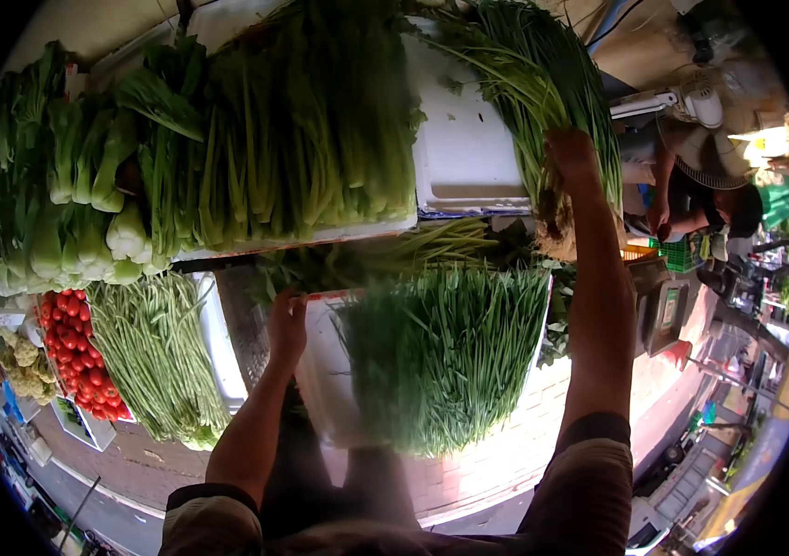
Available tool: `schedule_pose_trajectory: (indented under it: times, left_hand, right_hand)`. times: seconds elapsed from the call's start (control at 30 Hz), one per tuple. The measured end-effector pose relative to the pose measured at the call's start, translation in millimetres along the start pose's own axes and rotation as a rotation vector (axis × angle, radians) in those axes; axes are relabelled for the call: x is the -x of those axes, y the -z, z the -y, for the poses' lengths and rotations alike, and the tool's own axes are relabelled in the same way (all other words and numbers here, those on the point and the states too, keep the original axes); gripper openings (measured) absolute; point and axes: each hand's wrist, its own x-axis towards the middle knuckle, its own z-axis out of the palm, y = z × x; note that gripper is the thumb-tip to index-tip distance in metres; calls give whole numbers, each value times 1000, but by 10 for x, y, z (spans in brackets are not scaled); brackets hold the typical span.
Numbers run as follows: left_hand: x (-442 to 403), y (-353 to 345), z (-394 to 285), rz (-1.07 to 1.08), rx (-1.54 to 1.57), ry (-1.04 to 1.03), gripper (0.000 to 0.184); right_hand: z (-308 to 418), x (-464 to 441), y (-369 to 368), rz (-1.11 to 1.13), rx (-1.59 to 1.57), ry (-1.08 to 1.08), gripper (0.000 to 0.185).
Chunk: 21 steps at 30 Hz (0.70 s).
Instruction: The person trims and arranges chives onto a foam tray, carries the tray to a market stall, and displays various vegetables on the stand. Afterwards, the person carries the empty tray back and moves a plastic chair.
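My right hand [573, 159] is closed around a bunch of thin green celery stalks [529, 102], whose pale root ends [556, 227] hang below it. The stalks lie at the right end of the upper display, beside long dark green leaves [572, 60]. Lower down, my left hand [289, 324] is raised at the left corner of a white foam box [325, 371]. Its fingers are drawn together near some loose greens [288, 269]; what they hold, if anything, is unclear. Garlic chives [454, 361] fill most of that box.
Leafy stalks [311, 139] and bok choy [88, 176] cover the upper left. A white foam lid [468, 148] lies mid-display. Long beans [158, 352] and red tomatoes [75, 357] sit lower left. At right are a scale [665, 310], a fan [705, 153] and another person [691, 199].
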Motion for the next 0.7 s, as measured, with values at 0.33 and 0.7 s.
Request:
schedule_pose_trajectory:
  times: [0.33, 0.7]
  left_hand:
    - [-15, -21, 189, 55, 39, -12, 45]
    - [22, 9, 120, 15, 58, -50, 39]
  right_hand:
    - [-753, -29, 1180, -314, -1893, -505, 12]
    - [326, 665, -452, 400, -376, -875, 54]
